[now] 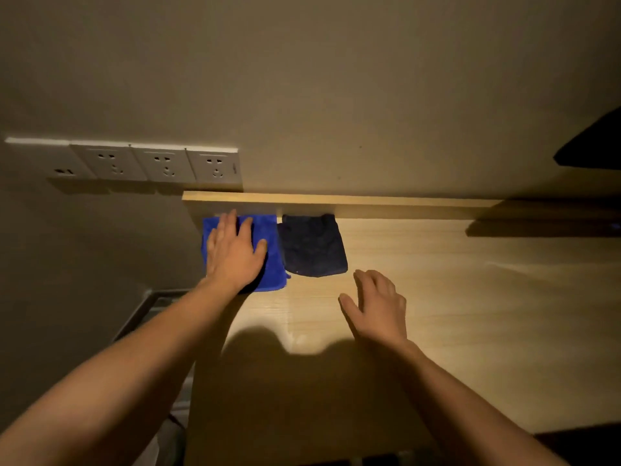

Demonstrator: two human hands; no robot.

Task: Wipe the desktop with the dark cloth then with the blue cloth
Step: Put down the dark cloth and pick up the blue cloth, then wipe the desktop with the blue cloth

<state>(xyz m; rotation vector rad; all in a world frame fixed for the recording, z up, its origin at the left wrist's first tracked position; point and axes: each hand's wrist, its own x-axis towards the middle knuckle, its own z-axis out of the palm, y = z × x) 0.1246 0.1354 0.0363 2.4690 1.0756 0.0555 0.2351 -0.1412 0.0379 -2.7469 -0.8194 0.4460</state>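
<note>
desktop: light wood. blue cloth flat beneath left hand, palm down, fingers spread, gripping nothing. dark cloth just right of it; right hand open, near, apart.

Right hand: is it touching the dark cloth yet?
Apart. The head view shows bare desktop between the right hand and the dark cloth.
</note>
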